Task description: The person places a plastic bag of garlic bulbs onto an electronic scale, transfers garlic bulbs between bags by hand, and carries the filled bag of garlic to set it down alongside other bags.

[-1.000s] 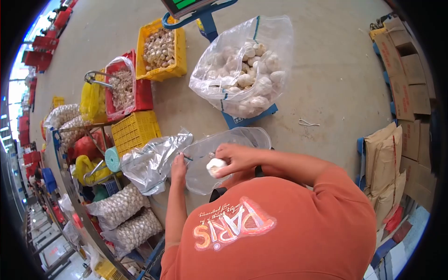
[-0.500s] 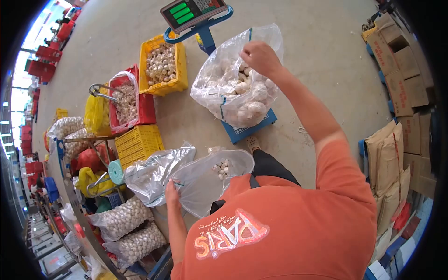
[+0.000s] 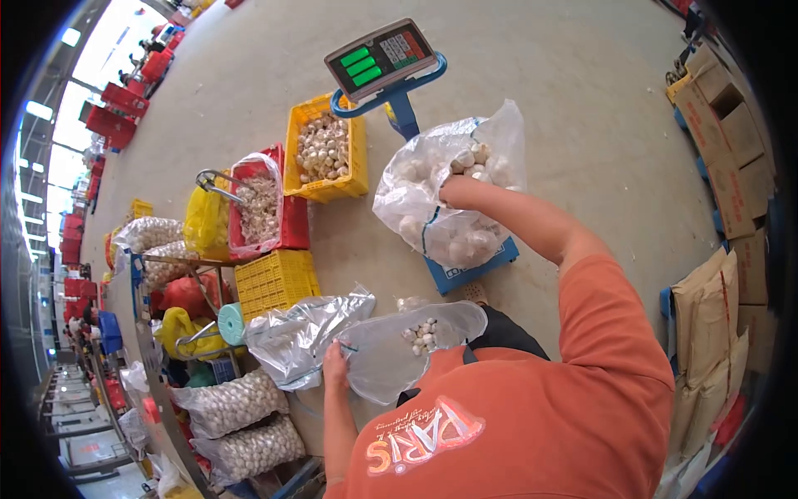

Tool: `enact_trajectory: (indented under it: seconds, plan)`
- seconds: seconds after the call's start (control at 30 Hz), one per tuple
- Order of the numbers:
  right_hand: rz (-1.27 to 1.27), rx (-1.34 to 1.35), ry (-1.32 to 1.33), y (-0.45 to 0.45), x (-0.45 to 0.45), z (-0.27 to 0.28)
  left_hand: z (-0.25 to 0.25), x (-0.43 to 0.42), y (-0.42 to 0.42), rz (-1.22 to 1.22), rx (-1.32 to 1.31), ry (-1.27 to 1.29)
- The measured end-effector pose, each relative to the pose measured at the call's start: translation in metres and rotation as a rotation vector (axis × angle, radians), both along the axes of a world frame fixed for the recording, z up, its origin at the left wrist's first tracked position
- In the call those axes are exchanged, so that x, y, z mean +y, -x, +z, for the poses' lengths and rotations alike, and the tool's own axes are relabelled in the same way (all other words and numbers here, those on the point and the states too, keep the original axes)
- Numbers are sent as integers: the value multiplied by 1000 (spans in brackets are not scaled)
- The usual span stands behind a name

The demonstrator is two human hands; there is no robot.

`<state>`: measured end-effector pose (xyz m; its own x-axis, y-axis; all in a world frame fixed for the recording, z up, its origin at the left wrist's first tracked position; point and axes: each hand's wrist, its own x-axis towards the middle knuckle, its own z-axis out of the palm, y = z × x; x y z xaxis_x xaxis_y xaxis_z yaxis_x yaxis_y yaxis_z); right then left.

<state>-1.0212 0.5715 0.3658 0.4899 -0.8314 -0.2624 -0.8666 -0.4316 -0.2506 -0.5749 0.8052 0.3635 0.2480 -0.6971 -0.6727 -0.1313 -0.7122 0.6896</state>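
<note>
Pinched in my left hand [image 3: 335,366] is the edge of a clear bag [image 3: 381,364]; a small cluster of garlic bulbs [image 3: 421,336] shows within it, toward the end away from that grip. My right hand [image 3: 454,191] reaches down into the large bag of garlic [image 3: 409,208], fingertips hidden, so I cannot tell whether they have closed on anything. That large bag sits on the blue scale platform [image 3: 474,269], leaving its near edge in sight. Silvery plastic [image 3: 301,339] lies just beside my left hand.
</note>
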Motion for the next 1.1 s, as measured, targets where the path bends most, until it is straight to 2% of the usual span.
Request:
enact_trajectory:
  seconds: [0.03,0.1,0.17,0.23,0.3,0.37,0.4,0.43,0.47,0.5,0.57,0.6,0.63,0.67,0.73,0.8,0.83,0.9,1.1]
  plan:
    - [-4,-81,-2,3,-3,2,0,-1,1,-7,-12,12]
    - [-62,-79,-45,16,3,20,1,-4,5,6,-4,13]
    - [-265,-288,59,23,12,47,1,-3,6,22,-4,3]
    - [-435,-605,353,30,30,80,-2,-5,5,-19,-41,30]
    - [-564,-847,525,25,73,142,1,-6,8,-13,-31,12]
    - [-596,-1069,217,10,119,173,1,-10,12,-14,-15,-7]
    - [-492,-1230,135,-7,135,160,-1,-11,12,-22,-11,-18]
    - [-410,-1243,-4,-29,153,157,-11,-12,9,-26,-44,3]
    - [-256,-1092,-53,-45,168,156,-5,-13,12,-42,-28,-9]
    - [-108,-1023,148,-63,177,142,1,-16,18,-60,-5,-11]
    - [-339,-968,-96,-58,165,149,-1,-20,21,-66,25,-18]
    - [-438,-998,152,-48,145,132,0,-21,23,-71,37,-18]
    - [-593,-904,254,-31,124,135,-5,-19,21,-74,41,19]
    - [-611,-772,511,-12,94,118,-4,-17,22,-71,45,16]
    - [-540,-353,555,21,46,102,-1,-17,28,-60,39,15]
    - [-461,-72,326,34,12,86,-5,-15,29,-64,45,17]
    - [-452,-71,328,37,0,78,-5,-16,30,-75,46,23]
    - [-389,173,35,42,-23,57,-3,-14,37,-60,21,4]
    - [-155,423,7,24,-43,28,-6,-19,38,-26,-3,2]
